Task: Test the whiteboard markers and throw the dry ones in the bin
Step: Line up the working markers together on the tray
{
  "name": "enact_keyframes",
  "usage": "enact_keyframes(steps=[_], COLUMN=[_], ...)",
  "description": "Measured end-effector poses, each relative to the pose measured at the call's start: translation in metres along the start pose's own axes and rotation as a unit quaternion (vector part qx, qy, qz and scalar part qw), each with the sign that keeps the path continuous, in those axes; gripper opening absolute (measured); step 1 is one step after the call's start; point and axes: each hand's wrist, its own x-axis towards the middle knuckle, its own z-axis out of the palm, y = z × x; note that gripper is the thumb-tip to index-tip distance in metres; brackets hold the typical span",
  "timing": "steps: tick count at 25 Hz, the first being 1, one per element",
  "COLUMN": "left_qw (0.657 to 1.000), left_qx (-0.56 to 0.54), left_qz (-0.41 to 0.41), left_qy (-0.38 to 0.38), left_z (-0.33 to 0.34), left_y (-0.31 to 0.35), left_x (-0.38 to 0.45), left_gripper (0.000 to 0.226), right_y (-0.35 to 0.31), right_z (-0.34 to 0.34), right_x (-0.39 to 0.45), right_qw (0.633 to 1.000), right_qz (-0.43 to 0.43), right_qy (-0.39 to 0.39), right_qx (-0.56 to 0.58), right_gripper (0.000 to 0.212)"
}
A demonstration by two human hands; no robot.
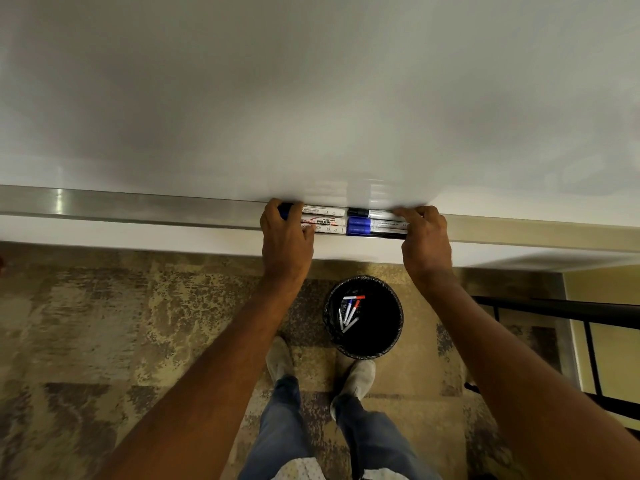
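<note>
Several whiteboard markers lie in two groups end to end on the metal tray [138, 207] under the whiteboard [311, 98]. The left group of white-barrelled markers [327, 221] has my left hand [285, 237] over its left end, fingers curled round the blue-capped end. The right group [374, 225] shows blue and black caps, and my right hand [424, 240] has its fingers curled over its right end. On the floor below stands a black bin [363, 317] with several discarded markers [350, 311] inside.
My two feet in pale shoes [355, 377] stand on patterned carpet just in front of the bin. A dark railing [571, 313] and a yellow wall are at the right. The whiteboard surface above the tray shows no marks.
</note>
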Motion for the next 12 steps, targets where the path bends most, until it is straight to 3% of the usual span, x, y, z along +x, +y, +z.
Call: enact_keyframes(steps=[12], left_qw=[1.000], left_qx=[0.016], left_qz=[-0.002], left_qy=[-0.011], left_z=[0.0067], left_y=[0.0035], left_x=[0.0017], left_gripper=[0.048], right_y=[-0.0008], right_z=[-0.0009], right_x=[-0.0034], right_qw=[1.000], right_qz=[0.008], right_qy=[-0.005], right_qx=[-0.016], right_gripper=[0.062])
